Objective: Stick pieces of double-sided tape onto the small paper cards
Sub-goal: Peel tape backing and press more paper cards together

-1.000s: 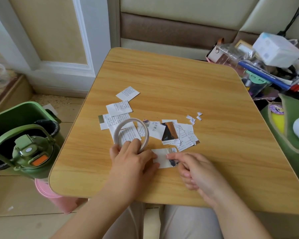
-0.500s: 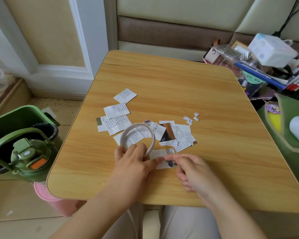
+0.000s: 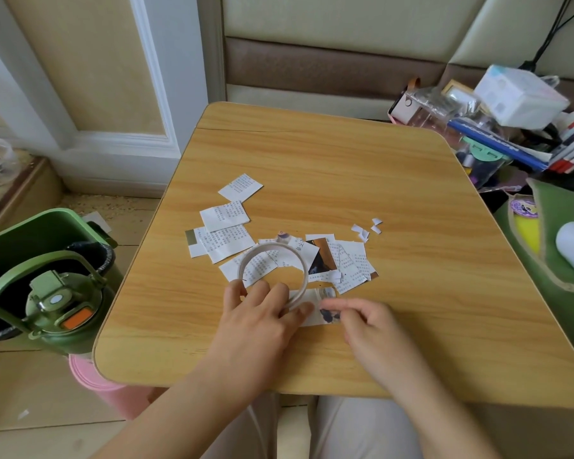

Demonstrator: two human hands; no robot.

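Note:
My left hand grips a thin white roll of double-sided tape, which stands tilted over the paper pile. Under its lower edge lies a small paper card on the wooden table. My right hand has its fingertips on the right end of this card, curled fingers pinching at the tape end there; the exact contact is blurred. Several small printed paper cards lie scattered behind, one with a dark photo.
A few tiny paper scraps lie to the right of the pile. A green bottle and a green bin stand on the floor at left. Cluttered boxes and books crowd the right side beside a green cushion.
The tape roll has tipped and shifted right over the card. My right hand's fingertips stay at the card's right end, slightly blurred from motion.

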